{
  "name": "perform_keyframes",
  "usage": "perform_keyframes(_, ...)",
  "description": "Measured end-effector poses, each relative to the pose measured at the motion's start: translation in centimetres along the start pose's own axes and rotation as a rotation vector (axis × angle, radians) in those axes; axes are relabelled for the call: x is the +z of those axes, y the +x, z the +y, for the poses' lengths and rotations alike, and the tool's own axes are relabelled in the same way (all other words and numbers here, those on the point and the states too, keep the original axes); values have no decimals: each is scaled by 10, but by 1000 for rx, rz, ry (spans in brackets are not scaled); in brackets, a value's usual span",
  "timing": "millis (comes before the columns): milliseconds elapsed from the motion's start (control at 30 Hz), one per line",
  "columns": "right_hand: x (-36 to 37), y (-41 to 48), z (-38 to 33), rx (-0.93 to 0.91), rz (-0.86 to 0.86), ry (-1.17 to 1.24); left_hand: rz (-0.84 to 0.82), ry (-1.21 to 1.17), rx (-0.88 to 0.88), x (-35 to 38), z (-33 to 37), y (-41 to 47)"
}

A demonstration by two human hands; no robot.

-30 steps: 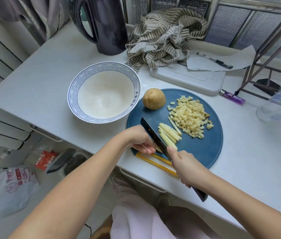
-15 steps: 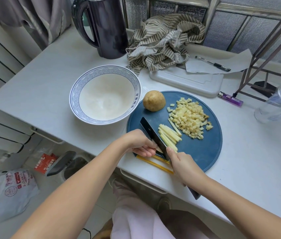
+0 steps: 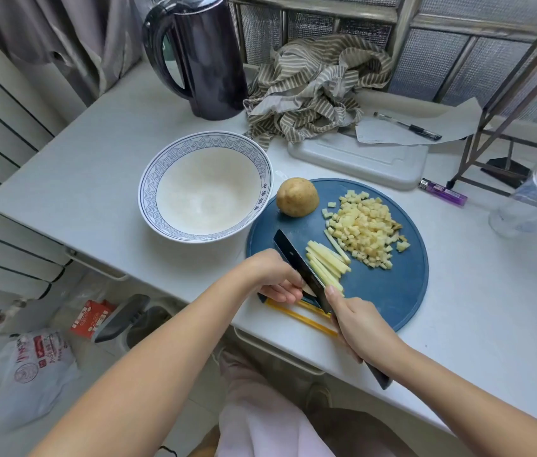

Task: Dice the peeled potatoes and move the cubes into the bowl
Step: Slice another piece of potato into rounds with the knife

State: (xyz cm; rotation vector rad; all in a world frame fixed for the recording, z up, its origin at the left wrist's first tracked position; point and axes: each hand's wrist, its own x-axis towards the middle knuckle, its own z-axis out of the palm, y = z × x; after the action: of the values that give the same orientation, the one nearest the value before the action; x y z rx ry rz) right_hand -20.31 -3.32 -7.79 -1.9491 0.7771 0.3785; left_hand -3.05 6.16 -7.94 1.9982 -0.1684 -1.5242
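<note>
A person's right hand (image 3: 359, 328) closes its grip round the handle of a black-bladed kitchen knife (image 3: 296, 258), forefinger laid along the spine, the blade standing edge-down on a round blue cutting board (image 3: 389, 285). The left hand (image 3: 273, 275), fingers curled, clamps its grip on a pale potato piece (image 3: 308, 289) just left of the blade at the board's near edge, though the fingertips hide most of it. Pale-yellow potato sticks (image 3: 326, 262) lie against the blade's right side, with a heap of small potato cubes (image 3: 364, 229) beyond them on the board. A whole brown-skinned potato (image 3: 297, 197) rests at the board's far-left rim, beside a white ceramic bowl with a blue patterned rim (image 3: 151, 179) — both board and bowl on the white surface (image 3: 95, 166).
</note>
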Motion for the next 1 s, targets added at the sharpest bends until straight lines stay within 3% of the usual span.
perform_keyframes(400, 17, 0, -8, -37, 8, -257, 20, 6, 4, 2, -7, 0)
perform_keyframes(700, 3, 8, -11, -22, 62, -10, -1, -33, 26, 3, -6, -3)
perform_keyframes(1000, 0, 1, -3, -24, 62, -16, -5, -53, 16, 3, -7, -2)
